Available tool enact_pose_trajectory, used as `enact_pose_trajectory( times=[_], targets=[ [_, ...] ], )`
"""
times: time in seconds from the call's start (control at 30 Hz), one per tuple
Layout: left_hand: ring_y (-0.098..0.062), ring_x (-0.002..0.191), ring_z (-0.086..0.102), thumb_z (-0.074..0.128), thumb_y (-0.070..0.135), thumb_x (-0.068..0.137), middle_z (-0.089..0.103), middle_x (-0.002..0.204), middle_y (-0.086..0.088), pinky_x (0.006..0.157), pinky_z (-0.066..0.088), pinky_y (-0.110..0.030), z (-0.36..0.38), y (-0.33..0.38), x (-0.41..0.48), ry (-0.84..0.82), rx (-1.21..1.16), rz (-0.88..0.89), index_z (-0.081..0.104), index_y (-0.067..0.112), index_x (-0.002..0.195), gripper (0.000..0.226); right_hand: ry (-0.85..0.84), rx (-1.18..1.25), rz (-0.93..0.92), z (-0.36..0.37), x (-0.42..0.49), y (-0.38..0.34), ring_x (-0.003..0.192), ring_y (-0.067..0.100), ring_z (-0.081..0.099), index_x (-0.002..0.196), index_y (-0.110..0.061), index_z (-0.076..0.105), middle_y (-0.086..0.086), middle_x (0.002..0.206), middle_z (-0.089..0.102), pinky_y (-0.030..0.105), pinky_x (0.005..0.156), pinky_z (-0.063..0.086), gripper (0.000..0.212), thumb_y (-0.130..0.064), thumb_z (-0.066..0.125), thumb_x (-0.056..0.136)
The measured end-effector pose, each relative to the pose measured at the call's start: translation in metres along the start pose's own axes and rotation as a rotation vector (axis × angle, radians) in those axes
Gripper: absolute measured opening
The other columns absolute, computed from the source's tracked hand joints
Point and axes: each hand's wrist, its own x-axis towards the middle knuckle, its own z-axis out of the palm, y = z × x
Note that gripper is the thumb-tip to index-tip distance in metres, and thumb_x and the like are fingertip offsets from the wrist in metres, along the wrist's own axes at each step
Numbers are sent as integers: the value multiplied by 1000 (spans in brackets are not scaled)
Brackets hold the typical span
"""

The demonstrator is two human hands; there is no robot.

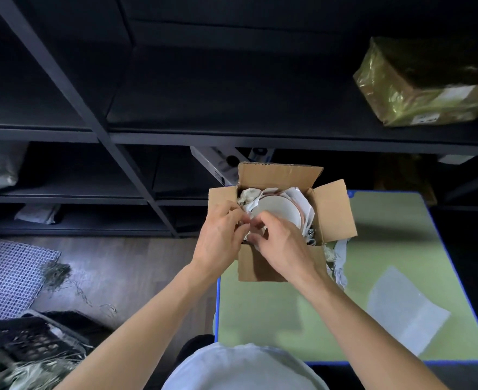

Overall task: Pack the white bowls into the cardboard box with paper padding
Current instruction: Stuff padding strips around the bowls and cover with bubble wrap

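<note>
The left hand [221, 235] has its fingers [239, 218] curled, pinching crumpled paper padding [247, 196] at the near left corner of the cardboard box [333, 209]. The right hand [284, 244] curls its fingers at the near rim of a white bowl [278, 209]. Their tips are hidden, so I cannot tell whether they grasp bowl or paper.

The bowl lies tilted inside the box among the padding. Thin pinkish rims behind it suggest more bowls, but only 1 face shows. All 4 flaps stand open, and more paper trails over the box's right side.

The box sits at the far left corner of a green, blue-edged tabletop [288, 313], with 1 clear plastic sheet [406, 308] lying well apart. On the dark shelf [232, 136] behind, 1 tape-wrapped parcel [417, 88] carries 2 labels too blurred to read.
</note>
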Motion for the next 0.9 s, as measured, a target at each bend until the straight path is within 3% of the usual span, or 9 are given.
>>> enact_pose_trajectory(
  times=[0.1, 0.17, 0.27, 0.37, 0.43, 0.57, 0.73, 0.8, 0.9],
  targets=[
    [-12, 104, 43, 62, 17, 94, 51, 115, 2, 80, 47, -29, 1, -2, -8, -21, 17, 7, 74, 16, 105, 17, 9, 6, -17, 1, 1, 3, 71, 9, 52, 96, -19, 62, -8, 96, 52, 22, 64, 33, 18, -26, 75, 86],
    [-16, 103, 43, 63, 18, 92, 45, 114, 1, 76, 48, -31, 0, -3, -10, -35, 10, -46, 73, 19, 106, 17, -9, 21, -27, 0, 4, 2, 73, 12, 53, 91, -18, 62, -6, 90, 57, 23, 64, 35, 15, -22, 75, 85],
    [-21, 90, 48, 65, 16, 85, 42, 105, 1, 66, 50, -37, -3, -4, -5, -47, 27, -134, 69, 19, 103, 18, -48, 47, -75, -2, 6, -3, 74, 17, 55, 85, -15, 62, -4, 83, 62, 28, 65, 38, 10, -7, 68, 85],
    [-22, 77, 50, 66, 23, 82, 41, 99, 2, 58, 50, -36, -1, 0, 3, -108, 102, -184, 61, 22, 104, 23, -96, -35, -127, -6, 3, -2, 88, 23, 60, 92, -15, 69, -1, 92, 69, 36, 73, 46, 17, -2, 60, 87],
    [-21, 73, 50, 68, 35, 84, 42, 101, 1, 58, 49, -34, 1, 0, 9, -171, 162, -201, 57, 26, 107, 27, -136, -82, -138, -11, -1, 2, 96, 24, 60, 99, -17, 74, -1, 101, 70, 38, 80, 48, 18, -10, 59, 92],
    [-19, 70, 49, 66, 28, 82, 44, 106, 0, 60, 46, -30, 0, -5, 21, -275, 271, -214, 64, 26, 102, 20, -171, -195, -244, -15, -11, 11, 106, 19, 52, 106, -22, 74, -12, 108, 69, 35, 88, 47, 25, -36, 54, 99],
    [-21, 74, 55, 68, 47, 85, 42, 104, 1, 69, 51, -33, -3, -8, 26, -368, 272, -176, 64, 25, 101, 27, -169, -235, -278, -14, -14, 19, 103, 18, 50, 108, -22, 74, -16, 116, 68, 35, 88, 47, 32, -42, 50, 101],
    [-21, 73, 55, 64, 52, 87, 41, 101, 2, 67, 51, -33, -4, -8, 27, -358, 286, -159, 65, 25, 99, 29, -161, -238, -266, -12, -11, 19, 102, 17, 49, 105, -21, 73, -15, 113, 67, 36, 87, 47, 33, -44, 49, 101],
    [-24, 69, 56, 56, 40, 93, 48, 99, -3, 63, 52, -36, -3, -7, 26, -259, 288, -154, 66, 21, 87, 22, -126, -217, -264, -8, -11, 15, 98, 17, 50, 105, -24, 69, -13, 102, 68, 36, 82, 47, 29, -45, 50, 100]
  ],
)
